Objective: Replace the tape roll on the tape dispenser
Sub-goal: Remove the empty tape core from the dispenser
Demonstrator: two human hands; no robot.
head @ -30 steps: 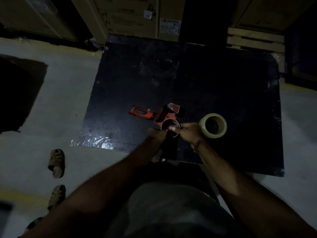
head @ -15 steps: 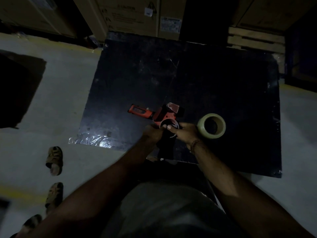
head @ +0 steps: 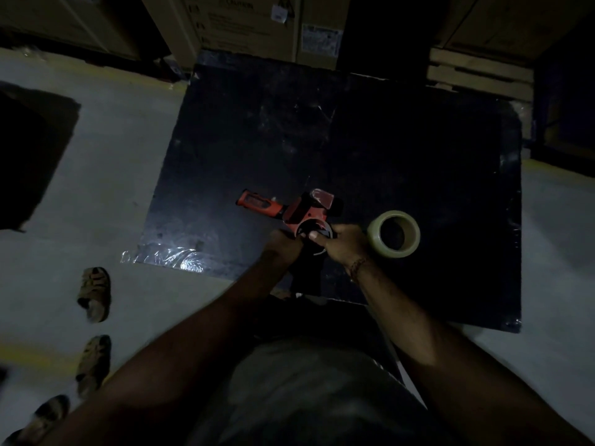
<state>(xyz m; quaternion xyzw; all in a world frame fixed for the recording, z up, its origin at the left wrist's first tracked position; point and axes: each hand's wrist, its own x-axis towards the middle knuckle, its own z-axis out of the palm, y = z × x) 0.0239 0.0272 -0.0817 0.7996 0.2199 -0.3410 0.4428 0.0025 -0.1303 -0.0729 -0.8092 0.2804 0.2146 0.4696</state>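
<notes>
An orange tape dispenser (head: 291,211) lies on the black board (head: 386,149), its handle pointing left. A thin, nearly bare tape core (head: 317,231) sits on its wheel. My left hand (head: 285,244) grips the core's left side and my right hand (head: 341,244) grips its right side, thumb on the ring. A full roll of clear tape (head: 394,234) stands on the board just right of my right hand, untouched.
Cardboard boxes (head: 257,24) and a wooden pallet (head: 479,72) line the board's far edge. Sandals (head: 94,292) lie on the grey floor at the left. Crumpled clear film (head: 167,257) sticks out at the board's near-left corner.
Both hands have stayed on the core at the dispenser's wheel; the fingers shifted only slightly. The dispenser and the full roll have not moved.
</notes>
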